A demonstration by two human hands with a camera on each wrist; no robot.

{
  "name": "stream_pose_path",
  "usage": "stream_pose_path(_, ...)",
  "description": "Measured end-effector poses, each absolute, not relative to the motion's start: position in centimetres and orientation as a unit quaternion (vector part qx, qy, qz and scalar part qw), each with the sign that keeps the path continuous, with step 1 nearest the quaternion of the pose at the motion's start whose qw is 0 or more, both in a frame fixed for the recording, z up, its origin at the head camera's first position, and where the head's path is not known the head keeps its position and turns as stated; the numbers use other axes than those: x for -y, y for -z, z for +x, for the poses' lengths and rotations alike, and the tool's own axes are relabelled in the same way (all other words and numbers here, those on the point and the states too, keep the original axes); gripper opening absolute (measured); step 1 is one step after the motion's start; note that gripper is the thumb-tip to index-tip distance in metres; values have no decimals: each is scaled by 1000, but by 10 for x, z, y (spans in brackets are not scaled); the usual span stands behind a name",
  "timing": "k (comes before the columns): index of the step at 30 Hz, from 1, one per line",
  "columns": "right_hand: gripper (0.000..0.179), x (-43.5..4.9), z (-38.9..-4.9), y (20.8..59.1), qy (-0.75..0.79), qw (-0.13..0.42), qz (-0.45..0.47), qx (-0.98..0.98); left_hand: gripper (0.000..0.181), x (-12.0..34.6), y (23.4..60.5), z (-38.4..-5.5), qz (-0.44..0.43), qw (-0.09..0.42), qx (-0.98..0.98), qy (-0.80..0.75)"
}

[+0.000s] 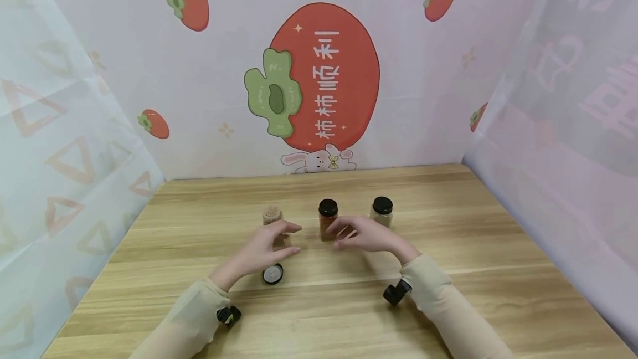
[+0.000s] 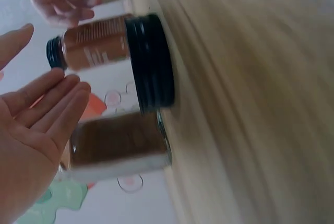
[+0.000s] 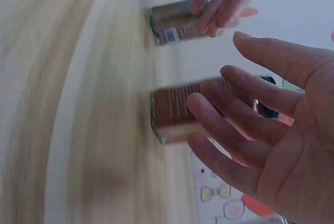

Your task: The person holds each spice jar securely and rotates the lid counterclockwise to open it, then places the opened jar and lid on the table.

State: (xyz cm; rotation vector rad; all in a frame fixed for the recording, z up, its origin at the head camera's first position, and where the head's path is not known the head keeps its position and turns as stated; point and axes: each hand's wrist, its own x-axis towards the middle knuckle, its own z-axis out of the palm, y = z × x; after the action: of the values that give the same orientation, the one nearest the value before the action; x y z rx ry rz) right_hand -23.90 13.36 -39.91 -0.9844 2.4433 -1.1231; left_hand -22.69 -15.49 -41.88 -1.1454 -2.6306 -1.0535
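A spice jar with a perforated beige shaker top (image 1: 272,214) stands at the left. My left hand (image 1: 261,248) is just in front of it, fingers extended and thumb apart, holding nothing. A black screw cap (image 1: 272,274) lies on the table near that wrist, its pale inside facing up. In the middle stands a red-brown spice jar (image 1: 328,219) with a black cap on. My right hand (image 1: 364,234) is beside this jar, fingers loosely bent; in the right wrist view the fingers (image 3: 224,130) overlap the jar, and I cannot tell whether they touch it.
Behind the right hand stands another spice jar (image 1: 381,212), with pale contents and a black cap. All of it is on a wood-grain table (image 1: 319,314). A printed fabric backdrop (image 1: 418,126) rises at the table's back edge, with fabric at both sides.
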Motion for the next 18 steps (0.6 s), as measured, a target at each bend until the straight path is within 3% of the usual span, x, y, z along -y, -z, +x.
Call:
stream_pose_path(8,32,-151,-242,400,393,98,-323,-856,53,140,416,-231,-351,27,875,331)
stream_pose_path(18,47,-151,-242,398,412,71,-276,-865,55,122,413,-239,-299,-4,893,336)
